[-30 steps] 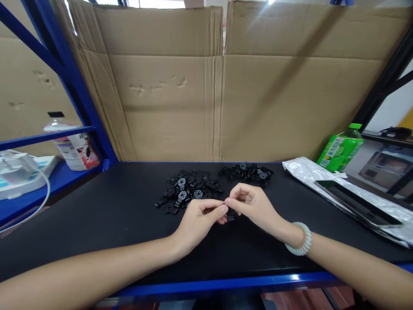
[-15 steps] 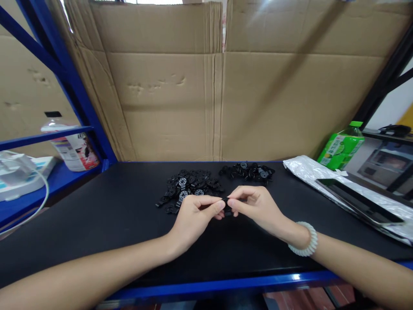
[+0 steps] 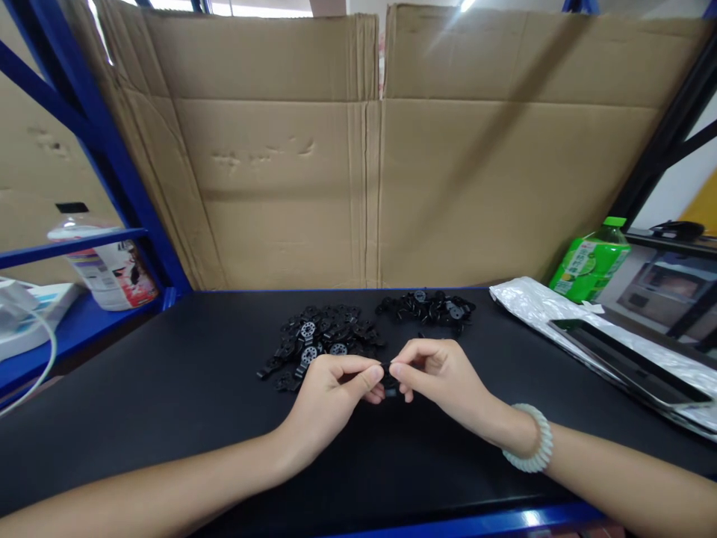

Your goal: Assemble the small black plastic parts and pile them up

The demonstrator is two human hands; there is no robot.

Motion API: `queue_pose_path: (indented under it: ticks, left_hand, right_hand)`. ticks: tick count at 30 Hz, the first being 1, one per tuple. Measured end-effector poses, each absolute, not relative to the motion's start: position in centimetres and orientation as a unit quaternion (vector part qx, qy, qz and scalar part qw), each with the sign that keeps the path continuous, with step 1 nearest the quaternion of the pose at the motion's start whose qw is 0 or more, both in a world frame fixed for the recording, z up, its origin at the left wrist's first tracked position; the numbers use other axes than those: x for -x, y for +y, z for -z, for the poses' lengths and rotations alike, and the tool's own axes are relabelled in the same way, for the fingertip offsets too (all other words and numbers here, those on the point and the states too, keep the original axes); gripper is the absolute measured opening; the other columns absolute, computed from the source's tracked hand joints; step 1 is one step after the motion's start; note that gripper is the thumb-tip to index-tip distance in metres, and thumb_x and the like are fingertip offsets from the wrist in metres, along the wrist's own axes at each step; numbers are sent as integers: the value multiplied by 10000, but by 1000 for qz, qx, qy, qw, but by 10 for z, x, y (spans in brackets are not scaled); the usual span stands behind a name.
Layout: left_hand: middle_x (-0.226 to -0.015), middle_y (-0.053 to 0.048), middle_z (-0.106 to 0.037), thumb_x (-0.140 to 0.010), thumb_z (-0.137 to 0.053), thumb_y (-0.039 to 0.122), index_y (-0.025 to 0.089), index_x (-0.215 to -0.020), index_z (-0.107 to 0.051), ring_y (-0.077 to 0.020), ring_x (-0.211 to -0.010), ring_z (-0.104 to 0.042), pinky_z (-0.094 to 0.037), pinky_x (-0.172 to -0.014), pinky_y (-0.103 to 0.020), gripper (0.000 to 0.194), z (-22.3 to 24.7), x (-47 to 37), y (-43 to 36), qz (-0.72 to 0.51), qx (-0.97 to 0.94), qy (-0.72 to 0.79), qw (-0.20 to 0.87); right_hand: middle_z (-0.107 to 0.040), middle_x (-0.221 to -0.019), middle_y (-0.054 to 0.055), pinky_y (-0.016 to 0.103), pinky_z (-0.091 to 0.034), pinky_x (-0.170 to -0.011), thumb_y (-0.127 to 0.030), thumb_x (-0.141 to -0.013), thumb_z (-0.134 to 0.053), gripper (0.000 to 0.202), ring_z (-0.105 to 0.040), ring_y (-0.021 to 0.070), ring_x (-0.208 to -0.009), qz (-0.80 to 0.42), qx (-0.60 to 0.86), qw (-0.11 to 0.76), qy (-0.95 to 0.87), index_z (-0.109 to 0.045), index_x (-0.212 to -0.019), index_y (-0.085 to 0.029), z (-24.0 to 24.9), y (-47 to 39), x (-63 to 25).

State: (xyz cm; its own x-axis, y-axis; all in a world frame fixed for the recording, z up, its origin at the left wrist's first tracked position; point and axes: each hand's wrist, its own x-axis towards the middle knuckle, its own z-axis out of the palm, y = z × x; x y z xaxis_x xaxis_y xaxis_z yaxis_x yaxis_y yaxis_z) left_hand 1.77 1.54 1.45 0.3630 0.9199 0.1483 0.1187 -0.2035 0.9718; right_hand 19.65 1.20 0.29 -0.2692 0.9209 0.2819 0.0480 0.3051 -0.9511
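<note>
Black part (image 3: 390,382), held above the counter (image 3: 168,403) on the near side of the larger pile (image 3: 330,332) of black pieces and a little to the right of that pile's middle. The left hand (image 3: 343,385) and the right hand (image 3: 442,373) grasp it from opposite sides, each with thumb and forefinger pinched; this two-sided grip probably steadies so small an object and lets each hand press or turn it against the other. The part lies between the two sets of fingertips, its upper edge at the pinch and its lower portion showing beneath. Whether it is one piece or two joined cannot be told, since the fingers cover much of it. The smaller pile (image 3: 429,306) lies to the right of the larger pile and slightly farther back. The two heaps stand apart, presumably to separate differing pieces and leave both within reach. A dark-screened device (image 3: 627,362) rests well to the right of the larger pile, seemingly set aside from the working space.
</note>
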Motion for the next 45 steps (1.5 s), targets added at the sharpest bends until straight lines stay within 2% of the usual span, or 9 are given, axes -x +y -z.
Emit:
queue_pose_path:
  ticks: [6, 10, 13, 17, 19, 24, 29, 38, 45]
  left_hand:
    - [-638, -38, -684, -783, -630, 299, 151, -721, -760, -160, -623, -629, -525, -617, -234, 206, -13, -22, 12, -396, -667, 402, 487]
    - [-696, -46, -705, -751, -676, 331, 142, -768, -746, -174, -653, -630, -512, -624, -243, 203, -23, -13, 22, -419, -671, 411, 452]
    - [-721, -52, -730, -729, -687, 369, 145, -755, -748, -201, -677, -644, -495, -635, -256, 233, -45, 5, 41, -460, -688, 457, 326]
    - [-792, -62, -766, -731, -661, 368, 180, -728, -772, -249, -750, -676, -488, -709, -296, 218, -65, 30, 71, -410, -748, 504, 136]
    - [-783, -68, -769, -727, -652, 356, 181, -714, -773, -250, -734, -682, -487, -695, -299, 213, -63, 36, 82, -395, -745, 525, 113]
    - [-756, -72, -767, -748, -614, 342, 175, -712, -770, -228, -667, -674, -475, -628, -284, 232, -49, 36, 89, -384, -746, 533, 112]
    - [-813, -77, -762, -774, -595, 340, 187, -750, -772, -236, -717, -663, -461, -668, -292, 235, -45, 39, 91, -376, -762, 523, 69]
    - [-866, -52, -682, -829, -555, 286, 165, -1004, -718, -178, -724, -602, -445, -696, -276, 268, -40, 29, 78, -418, -774, 475, 4]
    - [-818, -40, -665, -830, -566, 159, 143, -940, -715, -131, -676, -584, -451, -648, -239, 186, -30, 5, 37, -437, -828, 344, 75]
  right_hand:
    - [-587, -543, -22, 238, -459, -479, -359, -762, -704, 227, -540, 99, -465, -455, 372, 492, -642, -641, -668, -162, 0, 11, -199]
    - [-669, -681, 18, 279, -526, -583, -376, -813, -655, 212, -622, 135, -577, -429, 368, 488, -665, -711, -843, -174, -4, 16, -206]
    - [-710, -847, 47, 312, -551, -702, -375, -849, -616, 232, -660, 162, -720, -334, 393, 533, -671, -714, -970, -202, -14, 25, -222]
    - [-722, -853, 61, 343, -541, -745, -383, -855, -599, 217, -661, 191, -749, -180, 444, 584, -655, -711, -888, -200, -26, 42, -251]
    - [-723, -852, 68, 342, -523, -739, -372, -857, -585, 215, -660, 207, -773, -118, 472, 549, -679, -707, -862, -196, -28, 50, -263]
    - [-715, -781, 59, 305, -446, -618, -322, -840, -553, 212, -619, 193, -662, -57, 523, 320, -788, -704, -784, -184, -26, 59, -276]
    - [-651, -593, 0, 269, -392, -537, -260, -792, -594, 130, -557, 153, -516, -88, 517, 242, -816, -701, -820, -191, -19, 62, -282]
    - [-661, -687, 36, 265, -417, -594, -163, -773, -568, 102, -589, 162, -604, -124, 493, 194, -839, -663, -738, -170, -13, 68, -284]
    - [-658, -731, 29, 254, -415, -552, -150, -849, -440, 268, -555, 130, -536, -144, 499, 214, -828, -628, -1039, -153, -13, 62, -280]
